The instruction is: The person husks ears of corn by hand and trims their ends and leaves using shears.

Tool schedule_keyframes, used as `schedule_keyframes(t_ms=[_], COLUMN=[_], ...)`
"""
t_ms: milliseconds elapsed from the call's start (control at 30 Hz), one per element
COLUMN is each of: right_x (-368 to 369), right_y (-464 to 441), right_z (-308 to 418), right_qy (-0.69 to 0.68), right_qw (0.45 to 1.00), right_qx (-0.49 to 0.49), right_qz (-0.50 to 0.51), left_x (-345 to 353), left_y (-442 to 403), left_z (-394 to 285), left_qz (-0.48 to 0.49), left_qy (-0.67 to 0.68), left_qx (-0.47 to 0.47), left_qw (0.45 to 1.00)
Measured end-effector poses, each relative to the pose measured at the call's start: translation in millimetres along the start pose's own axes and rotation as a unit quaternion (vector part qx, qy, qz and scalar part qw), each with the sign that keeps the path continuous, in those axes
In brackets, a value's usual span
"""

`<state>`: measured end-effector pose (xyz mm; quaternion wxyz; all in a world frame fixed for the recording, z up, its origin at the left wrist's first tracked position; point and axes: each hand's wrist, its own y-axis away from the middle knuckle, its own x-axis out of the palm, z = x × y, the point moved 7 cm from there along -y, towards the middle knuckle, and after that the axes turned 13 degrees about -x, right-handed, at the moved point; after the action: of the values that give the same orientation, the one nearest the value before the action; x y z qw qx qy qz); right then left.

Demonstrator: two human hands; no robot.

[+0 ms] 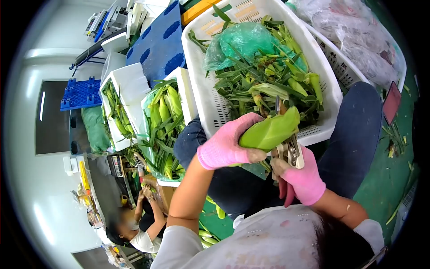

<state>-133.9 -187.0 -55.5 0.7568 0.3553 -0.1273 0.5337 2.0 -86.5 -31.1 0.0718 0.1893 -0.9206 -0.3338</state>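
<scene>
My left hand [230, 142], in a pink glove, is wrapped round a green ear of corn [271, 130] still in its husk. The ear lies tilted over the near edge of a white plastic crate [330, 83]. In my right hand [302, 177], gloved the same way, are pruning shears [290, 151] with red handles. Their metal blades are close against the ear's right end; whether they are cutting into it cannot be seen. Cut leaves and husks [251, 92] fill the crate, with a crumpled green plastic bag [246, 45] on top.
To the left, foam boxes hold unpeeled corn [163, 112] and more ears [117, 110]. A second white basket [345, 62] carries clear plastic bags [354, 27]. A phone-like slab [392, 103] is near my right knee. Another person [139, 233] works at lower left.
</scene>
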Motion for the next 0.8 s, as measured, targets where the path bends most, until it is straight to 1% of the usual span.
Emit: schedule_keyframes(t_ms=[33, 67, 100, 133, 167, 200, 267, 300, 333, 367, 400, 433, 500, 533, 567, 600, 633, 667, 700, 733, 767, 800], right_x=[1.1, -7.8, -16.7, -36.4, -48.6, -39.1, -7.4, 6.7, 17.8, 20.7, 22.8, 26.0, 34.7, 37.0, 32.6, 25.6, 20.7, 16.3, 15.7, 10.8, 9.6, 8.1], right_y=[-2.5, -11.6, -20.3, -40.3, -50.2, -40.5, -23.5, -17.3, -13.7, -17.2, -16.9, -19.2, -24.3, -28.5, -35.1, -36.1, -39.7, -42.4, -36.7, -31.3, -22.1, -12.0], right_z=[3.5, 3.4, 3.3, -2.1, 5.7, 6.5, -14.6, -20.9, -14.7, -18.5, -25.3, -23.6, -17.7, -12.8, -0.9, -2.4, -5.3, -9.8, -2.4, -5.2, -11.3, -17.6], right_qy=[-0.009, -0.078, -0.147, -0.255, -0.157, -0.113, -0.079, -0.05, -0.004, 0.031, 0.063, 0.064, 0.057, 0.058, 0.127, 0.122, 0.084, 0.046, 0.068, 0.102, 0.067, 0.032], right_qw=[1.0, 0.996, 0.987, 0.958, 0.98, 0.993, 0.987, 0.975, 0.966, 0.963, 0.957, 0.953, 0.962, 0.968, 0.972, 0.979, 0.987, 0.992, 0.99, 0.987, 0.986, 0.983], right_qx=[-0.001, -0.017, -0.034, -0.078, -0.105, -0.012, 0.092, 0.093, 0.088, 0.056, 0.03, 0.051, 0.015, -0.008, -0.021, 0.034, 0.009, -0.015, -0.009, 0.002, 0.034, 0.065], right_qz=[0.0, -0.032, -0.061, -0.107, -0.059, 0.043, 0.102, 0.195, 0.242, 0.263, 0.283, 0.293, 0.266, 0.244, 0.197, 0.162, 0.137, 0.116, 0.122, 0.124, 0.147, 0.166], left_x=[-0.2, -1.3, -16.7, -21.7, -33.6, -47.1, -53.5, -53.1, -52.5, -48.5, -45.0, -43.5, -30.6, -28.1, -26.4, -26.9, -36.5, -40.0, -51.6, -65.7, -83.0, -86.8], left_y=[2.7, 10.8, 15.8, 25.4, 30.3, 35.3, 36.0, 33.9, 30.1, 30.2, 31.3, 31.2, 29.9, 26.9, 26.5, 27.3, 25.2, 28.0, 32.8, 36.9, 40.2, 48.1], left_z=[-6.5, -13.0, 9.1, 19.1, 27.2, 31.3, 33.5, 33.3, 31.6, 28.6, 27.5, 26.2, 19.7, 18.9, 18.7, 17.4, 24.1, 22.1, 25.0, 33.6, 44.5, 41.9], left_qz=[-0.084, -0.168, -0.22, -0.195, -0.224, -0.253, -0.302, -0.284, -0.262, -0.26, -0.257, -0.25, -0.243, -0.23, -0.22, -0.215, -0.211, -0.213, -0.229, -0.243, -0.257, -0.31], left_qy=[-0.022, -0.041, 0.054, 0.21, 0.242, 0.273, 0.272, 0.268, 0.262, 0.261, 0.222, 0.182, 0.116, 0.111, 0.108, 0.105, 0.144, 0.236, 0.278, 0.32, 0.366, 0.399], left_qx=[0.061, 0.121, 0.099, 0.123, 0.171, 0.22, 0.179, 0.183, 0.19, 0.186, 0.172, 0.156, 0.139, 0.133, 0.126, 0.125, 0.128, 0.18, 0.205, 0.228, 0.262, 0.306], left_qw=[0.994, 0.978, 0.969, 0.95, 0.928, 0.902, 0.896, 0.902, 0.909, 0.911, 0.925, 0.938, 0.953, 0.958, 0.961, 0.963, 0.958, 0.931, 0.91, 0.887, 0.855, 0.807])
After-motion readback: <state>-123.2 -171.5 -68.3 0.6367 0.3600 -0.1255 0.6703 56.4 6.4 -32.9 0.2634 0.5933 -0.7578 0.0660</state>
